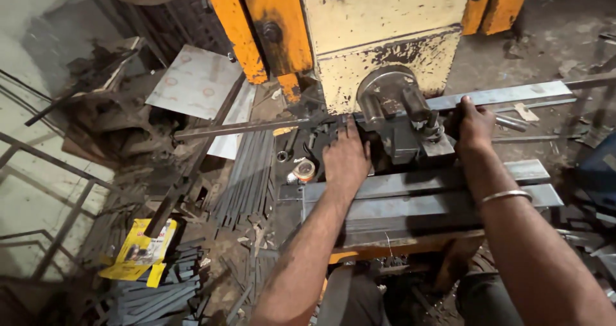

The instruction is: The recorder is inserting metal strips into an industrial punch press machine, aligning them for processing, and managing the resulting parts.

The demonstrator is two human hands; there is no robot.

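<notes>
Observed long flat metal strip (507, 95) lying across the press, long axis running left to right and slightly uphill toward the right in the head view. Fed through the die block (410, 130) beneath the yellow press body (385, 24); continued on the far side as a thinner dark bar (237, 128) reaching out to the left. Strip thus spanned both hands, passing beyond and just above them.

Right hand (473, 126) found at the right of the die, fingers curled over the strip, closed around it as far as could be judged; fingertips hidden behind the strip, so exact grip not resolved. Metal bangle (507, 196) noted on that wrist.

Left hand (346, 159) laid flat, palm down, fingers extended and close together, pointing toward the die; fingertips at or touching the bar just left of the die. Not pinching anything visible.

Nearer hand to the strip: right, in direct contact. Left hand just beside the die's exit side, near the bar.

Both forearms rested over stacked flat steel bars (423, 201) on the tabletop in front of the press. Small round tape roll (303, 170) seen just left of the left hand. Yellow packet (144, 249) and loose cut strips (250, 178) lying on the floor, well apart to the lower left.
</notes>
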